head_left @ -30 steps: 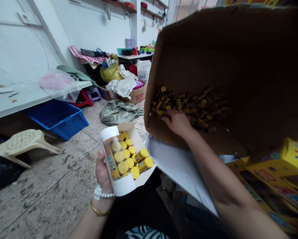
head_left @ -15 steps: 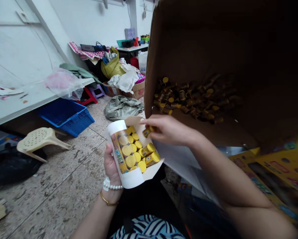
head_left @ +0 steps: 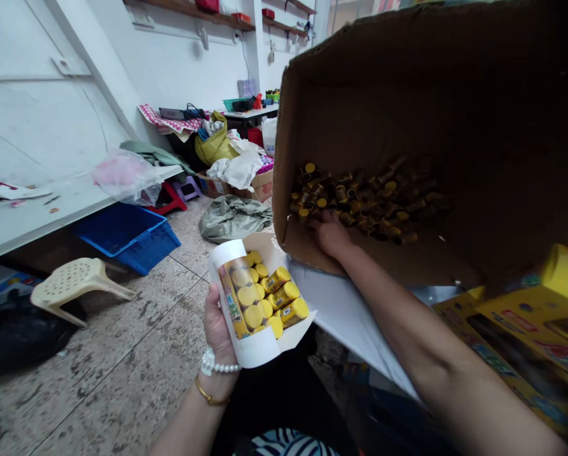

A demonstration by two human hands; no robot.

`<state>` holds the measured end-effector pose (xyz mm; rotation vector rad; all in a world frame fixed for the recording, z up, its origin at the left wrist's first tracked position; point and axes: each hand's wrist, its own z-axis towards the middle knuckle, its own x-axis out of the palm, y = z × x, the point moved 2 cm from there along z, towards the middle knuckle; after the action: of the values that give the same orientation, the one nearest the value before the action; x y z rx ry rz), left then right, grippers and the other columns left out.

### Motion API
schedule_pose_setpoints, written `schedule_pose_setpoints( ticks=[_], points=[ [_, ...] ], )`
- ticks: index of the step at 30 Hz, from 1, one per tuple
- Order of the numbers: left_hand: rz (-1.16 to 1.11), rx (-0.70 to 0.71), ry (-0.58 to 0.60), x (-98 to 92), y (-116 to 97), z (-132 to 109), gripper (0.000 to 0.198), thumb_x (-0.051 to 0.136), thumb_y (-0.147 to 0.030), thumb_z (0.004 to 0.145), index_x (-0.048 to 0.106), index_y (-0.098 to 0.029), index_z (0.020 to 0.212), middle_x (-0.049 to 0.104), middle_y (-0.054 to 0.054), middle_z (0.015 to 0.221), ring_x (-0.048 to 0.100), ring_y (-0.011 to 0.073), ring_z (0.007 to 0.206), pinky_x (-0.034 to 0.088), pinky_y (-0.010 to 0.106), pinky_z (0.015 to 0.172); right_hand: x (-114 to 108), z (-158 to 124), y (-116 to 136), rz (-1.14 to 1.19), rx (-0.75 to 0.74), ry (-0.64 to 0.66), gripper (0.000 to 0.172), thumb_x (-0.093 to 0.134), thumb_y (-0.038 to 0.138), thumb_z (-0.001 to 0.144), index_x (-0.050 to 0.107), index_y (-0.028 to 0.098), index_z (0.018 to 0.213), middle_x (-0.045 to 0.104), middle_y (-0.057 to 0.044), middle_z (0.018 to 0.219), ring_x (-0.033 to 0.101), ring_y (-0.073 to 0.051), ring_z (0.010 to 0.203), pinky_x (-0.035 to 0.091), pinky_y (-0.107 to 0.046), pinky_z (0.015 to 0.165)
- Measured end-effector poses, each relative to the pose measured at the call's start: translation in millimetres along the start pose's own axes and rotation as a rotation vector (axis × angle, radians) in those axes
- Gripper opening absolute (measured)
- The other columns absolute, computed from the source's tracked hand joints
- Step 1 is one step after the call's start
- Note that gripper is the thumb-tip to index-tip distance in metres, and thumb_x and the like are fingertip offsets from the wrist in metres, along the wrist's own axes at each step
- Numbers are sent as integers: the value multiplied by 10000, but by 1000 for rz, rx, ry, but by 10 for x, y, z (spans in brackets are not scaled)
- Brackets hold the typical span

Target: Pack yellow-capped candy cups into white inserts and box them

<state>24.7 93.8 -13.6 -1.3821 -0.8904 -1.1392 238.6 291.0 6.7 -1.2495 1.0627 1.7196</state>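
Observation:
My left hand [head_left: 218, 323] is wrapped around the side of a small open carton [head_left: 258, 350] with white flaps and a printed window panel. Several small yellow-capped tubs fill the carton. Most stand caps up behind the window, while three tubs [head_left: 284, 295] lie tilted along the open side. Inside a large cardboard box [head_left: 280, 152] lying on its side, my right hand [head_left: 330, 233] touches the near edge of a heap of similar tubs [head_left: 354, 196]. Its fingertips are dark and partly hidden among the tubs, so I cannot make out whether they hold one.
Yellow printed cartons [head_left: 525, 329] stand at the right beside a white tabletop [head_left: 321, 304]. To the left are a cream plastic stool [head_left: 75, 282], a blue crate [head_left: 132, 237] and a long white table [head_left: 79, 199]. Bags and a grey sheet [head_left: 233, 218] lie farther back.
My right hand has gone from the small carton into the large box. A third tub now lies along the carton's open side. The camera view has tilted up slightly.

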Motion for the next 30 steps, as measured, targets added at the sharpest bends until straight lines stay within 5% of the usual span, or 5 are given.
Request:
schedule_pose_setpoints(
  ticks=[7, 13, 18, 24, 30],
  points=[
    [54, 60, -143, -25, 15, 19, 553, 480, -601, 937, 554, -314, 1404, 661, 45, 1378, 404, 304, 1456, 249, 535, 1218, -167, -15, -43, 134, -24, 21, 396, 594, 148, 848, 675, 166, 1235, 661, -127, 1191, 645, -238, 1001, 473, -308, 870],
    [86, 38, -87, -70, 18, -17, 492, 503, -563, 941, 622, -298, 1338, 726, 34, 1278, 461, 290, 1419, 256, 525, 1222, -716, -432, 673, 528, -375, 3, 191, 647, 251, 845, 682, 183, 1019, 707, 10, 843, 619, -122, 723, 419, -212, 653],
    [61, -3, -4, -40, 14, -42, 449, 535, -527, 930, 670, -271, 1273, 725, 40, 1280, 484, 299, 1400, 243, 532, 1227, -664, -602, 1041, 549, -635, 135, 232, 678, 210, 861, 705, 158, 1086, 743, -40, 964, 638, -132, 793, 438, -238, 738],
    [13, -81, 86, -57, 76, -84, 561, 442, -633, 930, 666, -252, 1277, 641, 90, 1401, 367, 347, 1471, 199, 591, 1226, -391, -130, 297, 219, -196, -110, 357, 552, 372, 976, 668, 163, 1240, 699, -113, 1243, 620, -248, 1135, 441, -347, 973],
    [-23, -81, -27, -181, 124, -154, 516, 507, -587, 925, 635, -264, 1306, 639, 86, 1400, 362, 341, 1474, 200, 569, 1230, -59, 91, -357, -51, -7, -5, 520, 619, 310, 914, 548, 133, 1397, 612, -184, 1367, 561, -332, 1219, 435, -417, 992]
  ],
)
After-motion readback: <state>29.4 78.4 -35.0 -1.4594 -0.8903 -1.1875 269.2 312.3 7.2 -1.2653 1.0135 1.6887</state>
